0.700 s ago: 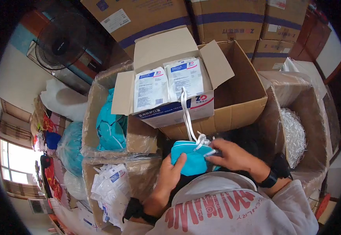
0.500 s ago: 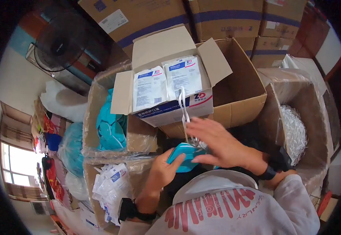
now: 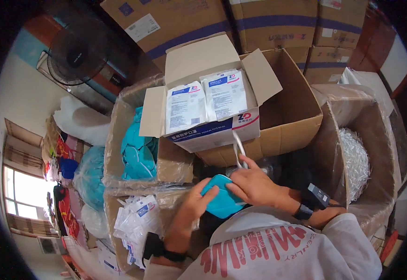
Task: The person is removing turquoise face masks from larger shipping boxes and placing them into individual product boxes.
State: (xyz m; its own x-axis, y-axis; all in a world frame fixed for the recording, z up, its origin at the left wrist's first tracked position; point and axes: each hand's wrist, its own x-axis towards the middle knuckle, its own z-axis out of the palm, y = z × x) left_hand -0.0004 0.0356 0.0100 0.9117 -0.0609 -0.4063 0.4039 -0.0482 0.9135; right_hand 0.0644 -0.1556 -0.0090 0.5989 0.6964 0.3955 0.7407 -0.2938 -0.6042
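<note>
In front of my chest a folded teal face mask (image 3: 223,206) is held between both hands. My left hand (image 3: 193,201) is closed on its left edge, thumb across the front. At its upper right edge, my right hand (image 3: 254,184) is closed with the thumb on the mask. White ear loops (image 3: 239,150) stick up from behind the right hand's fingers; exactly how they are gripped is hidden. Just beyond stands an open white carton (image 3: 215,140) with two stacks of white printed packets (image 3: 226,95) inside.
A larger brown carton (image 3: 292,112) stands behind the white one. On the left are a lined box of teal masks (image 3: 138,149) and one of white packets (image 3: 135,224). At right, a lined box holds white strips (image 3: 353,161). A fan (image 3: 75,56) stands at the back left.
My right hand, earlier spread above the mask, has closed onto the mask's upper right edge. The mask has turned its broad face up, and the white loops have dropped lower.
</note>
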